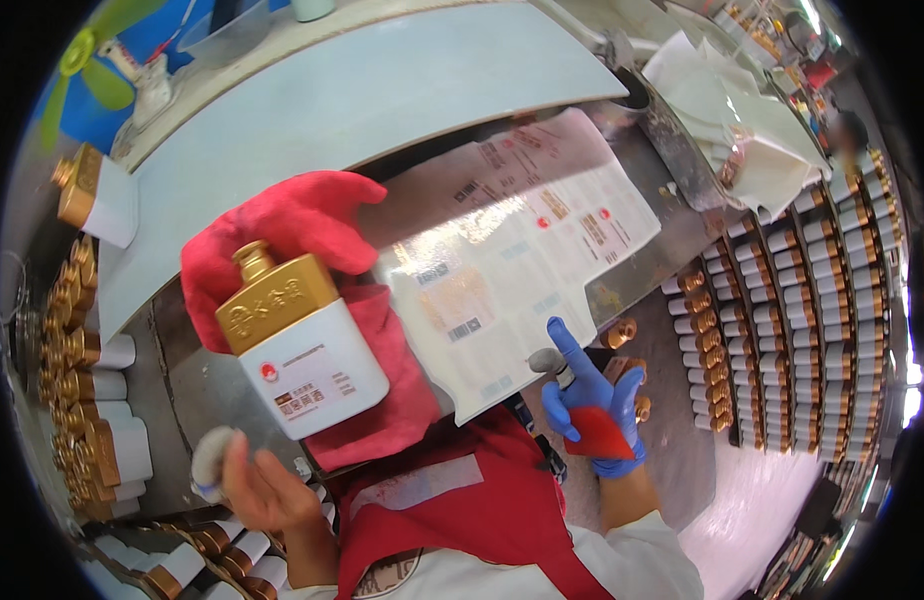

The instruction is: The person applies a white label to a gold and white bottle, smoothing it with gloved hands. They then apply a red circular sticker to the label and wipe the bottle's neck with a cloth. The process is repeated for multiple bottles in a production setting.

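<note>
A white bottle with a gold shoulder and neck [317, 370] lies tilted on a crumpled red cloth [372, 425] before me. My left hand [272, 492], bare, is below the bottle and apart from it, its fingers loosely bent. A rounded grey-white pad [213, 458] sits at its thumb side, seemingly a thumb cover. In a blue glove, my right hand [592, 395] grips a flat red scraper [599, 433] by the lower right edge of a decal sheet [522, 270]. A smaller grey cap [547, 362] shows on one of its digits.
Gold-and-white bottles crowd the left side [107, 450], with one bottle [100, 195] farther back. Rows of more bottles [782, 330] fill the right. A pale blue board [382, 90] spans the back; white paper [732, 110] lies at the back right, a green fan [82, 70] far left.
</note>
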`<state>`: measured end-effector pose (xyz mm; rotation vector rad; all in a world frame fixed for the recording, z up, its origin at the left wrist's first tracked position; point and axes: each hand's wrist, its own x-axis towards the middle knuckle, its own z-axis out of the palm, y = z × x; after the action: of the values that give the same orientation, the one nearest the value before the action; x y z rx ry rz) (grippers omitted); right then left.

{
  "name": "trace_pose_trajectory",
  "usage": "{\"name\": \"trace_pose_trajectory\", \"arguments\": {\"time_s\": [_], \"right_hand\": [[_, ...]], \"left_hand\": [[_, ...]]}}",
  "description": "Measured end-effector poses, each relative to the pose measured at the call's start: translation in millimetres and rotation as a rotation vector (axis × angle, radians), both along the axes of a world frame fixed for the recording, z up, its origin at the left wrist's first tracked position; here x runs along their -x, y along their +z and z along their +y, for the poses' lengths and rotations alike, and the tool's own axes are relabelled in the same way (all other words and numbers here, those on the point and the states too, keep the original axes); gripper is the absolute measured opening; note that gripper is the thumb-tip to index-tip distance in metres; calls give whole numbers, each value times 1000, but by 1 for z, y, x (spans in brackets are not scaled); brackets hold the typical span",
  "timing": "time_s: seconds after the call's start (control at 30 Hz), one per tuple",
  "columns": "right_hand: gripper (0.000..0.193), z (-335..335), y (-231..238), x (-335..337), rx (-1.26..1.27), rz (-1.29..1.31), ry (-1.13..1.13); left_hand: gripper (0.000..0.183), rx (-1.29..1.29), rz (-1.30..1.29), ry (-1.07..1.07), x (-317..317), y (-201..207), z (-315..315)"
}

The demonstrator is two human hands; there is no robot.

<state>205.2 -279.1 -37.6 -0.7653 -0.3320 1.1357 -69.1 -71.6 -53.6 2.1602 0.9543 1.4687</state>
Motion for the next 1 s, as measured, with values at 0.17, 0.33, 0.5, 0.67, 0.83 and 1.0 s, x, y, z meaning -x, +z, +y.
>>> {"name": "trace_pose_trajectory", "arguments": {"time_s": [0.17, 0.33, 0.5, 0.67, 0.83, 1.0], "right_hand": [[133, 36, 42, 27, 454, -592, 275], [137, 44, 49, 39, 375, -1014, 368], [130, 41, 45, 49, 391, -979, 378], [127, 39, 42, 54, 366, -896, 370], [128, 41, 44, 52, 354, -1008, 421], [120, 47, 63, 48, 436, -949, 566]], "left_hand": [[30, 249, 221, -633, -87, 74, -32], [24, 491, 65, -737, -109, 53, -49], [20, 429, 12, -744, -105, 45, -47], [14, 146, 74, -647, -108, 52, -47], [11, -1, -20, -644, -109, 43, -46], [12, 14, -51, -726, -103, 40, -43]]}}
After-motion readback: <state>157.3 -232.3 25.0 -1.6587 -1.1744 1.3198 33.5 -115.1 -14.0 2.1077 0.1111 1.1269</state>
